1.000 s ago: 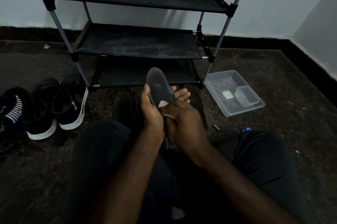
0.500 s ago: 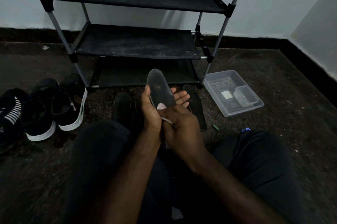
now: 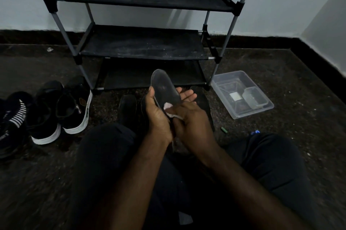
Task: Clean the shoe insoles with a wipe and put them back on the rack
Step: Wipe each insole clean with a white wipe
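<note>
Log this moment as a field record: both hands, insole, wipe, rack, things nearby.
left hand: holds insole from beneath, thumb on its edge
right hand: presses wipe on insole
insole: dark, tilted, rounded end raised toward rack
wipe: white, mostly hidden under right hand
rack: black shelves, beyond the hands
nearby: shoes at left, clear tray at right

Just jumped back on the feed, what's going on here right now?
A seated person is mid-clean. The left hand holds a dark, flat shoe insole with its toe end raised, while the right hand presses a small white wipe against its lower part. The insole is not yet on the black fabric-shelved shoe rack ahead. Black sneakers with white soles sit on the floor, left.
</note>
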